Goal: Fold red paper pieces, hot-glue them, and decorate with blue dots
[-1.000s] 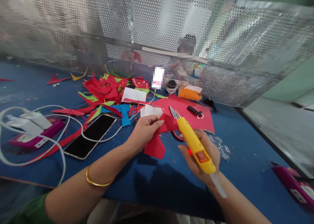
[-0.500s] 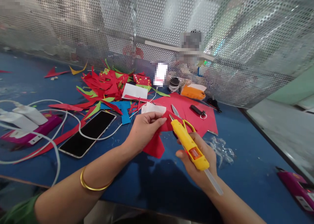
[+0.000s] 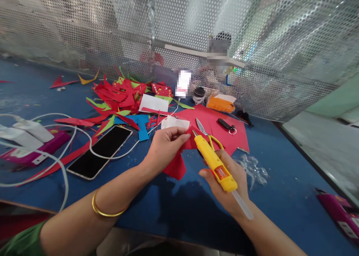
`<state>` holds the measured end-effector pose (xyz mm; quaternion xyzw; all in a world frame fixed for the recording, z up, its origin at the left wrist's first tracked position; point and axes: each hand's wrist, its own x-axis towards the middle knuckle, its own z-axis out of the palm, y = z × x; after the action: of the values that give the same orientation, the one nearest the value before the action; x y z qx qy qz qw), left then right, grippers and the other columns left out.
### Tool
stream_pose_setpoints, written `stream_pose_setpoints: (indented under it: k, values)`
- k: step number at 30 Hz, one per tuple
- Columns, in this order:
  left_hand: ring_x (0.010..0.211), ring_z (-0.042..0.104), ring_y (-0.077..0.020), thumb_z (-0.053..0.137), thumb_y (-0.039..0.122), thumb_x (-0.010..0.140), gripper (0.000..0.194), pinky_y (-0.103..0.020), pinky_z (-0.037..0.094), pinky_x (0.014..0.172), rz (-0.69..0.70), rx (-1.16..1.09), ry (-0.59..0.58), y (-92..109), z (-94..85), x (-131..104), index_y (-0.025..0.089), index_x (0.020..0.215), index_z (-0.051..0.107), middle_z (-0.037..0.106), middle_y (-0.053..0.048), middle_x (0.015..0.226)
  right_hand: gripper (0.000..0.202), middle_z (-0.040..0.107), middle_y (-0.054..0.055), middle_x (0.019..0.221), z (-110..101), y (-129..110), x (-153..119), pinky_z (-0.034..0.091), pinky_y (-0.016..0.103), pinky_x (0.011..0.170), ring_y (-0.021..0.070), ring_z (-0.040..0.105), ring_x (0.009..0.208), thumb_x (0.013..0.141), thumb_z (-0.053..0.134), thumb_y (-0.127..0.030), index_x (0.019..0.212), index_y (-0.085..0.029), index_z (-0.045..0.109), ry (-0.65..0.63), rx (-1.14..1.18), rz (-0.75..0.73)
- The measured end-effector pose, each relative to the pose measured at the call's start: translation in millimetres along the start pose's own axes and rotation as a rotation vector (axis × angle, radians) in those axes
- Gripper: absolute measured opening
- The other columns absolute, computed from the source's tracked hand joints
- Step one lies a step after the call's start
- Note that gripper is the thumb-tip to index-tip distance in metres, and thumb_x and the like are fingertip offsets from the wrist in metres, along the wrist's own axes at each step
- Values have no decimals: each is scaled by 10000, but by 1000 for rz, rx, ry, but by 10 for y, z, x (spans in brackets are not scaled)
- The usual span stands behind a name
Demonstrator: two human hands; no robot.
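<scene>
My left hand [image 3: 165, 147] pinches a folded red piece [image 3: 176, 167] between thumb and fingers, and part of that piece hangs below the hand. My right hand [image 3: 228, 181] is wrapped round a yellow glue gun [image 3: 214, 160] with a clear glue stick [image 3: 242, 205] out of its back end. The gun's metal tip points up and left, close beside the red material near my left fingertips. Just behind my left hand is a white piece [image 3: 175, 122]. Scissors with yellow handles [image 3: 201, 126] lie on a red sheet [image 3: 238, 134] beyond the gun, partly hidden by it.
A dark phone [image 3: 101, 151] and white cables lie left, near a purple power strip [image 3: 53, 145]. Red and green scraps [image 3: 123, 95] are piled behind. A black key fob [image 3: 223, 124], orange packet [image 3: 220, 103] and crumpled clear plastic [image 3: 254, 170] are right. Perforated metal [image 3: 185, 20] stands behind.
The glue gun and my right hand have shifted very slightly left and up. My left hand keeps its pinch, and the hanging red part has moved a little left.
</scene>
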<state>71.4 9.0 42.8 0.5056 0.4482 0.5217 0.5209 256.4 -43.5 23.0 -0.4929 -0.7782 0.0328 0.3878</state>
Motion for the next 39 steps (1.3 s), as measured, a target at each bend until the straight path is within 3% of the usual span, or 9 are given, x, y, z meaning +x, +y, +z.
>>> stream_pose_setpoints:
  k: [39]
  values:
    - [546,510,-106,695,337,776,139,-256,417,541,43,48,-1,-70,4,14,199,776,707,590,6,616,320,637,-3,610,6,-20,27,465,276,474,166,629,515,878,611,-531,865,-216,559,35,-12,33]
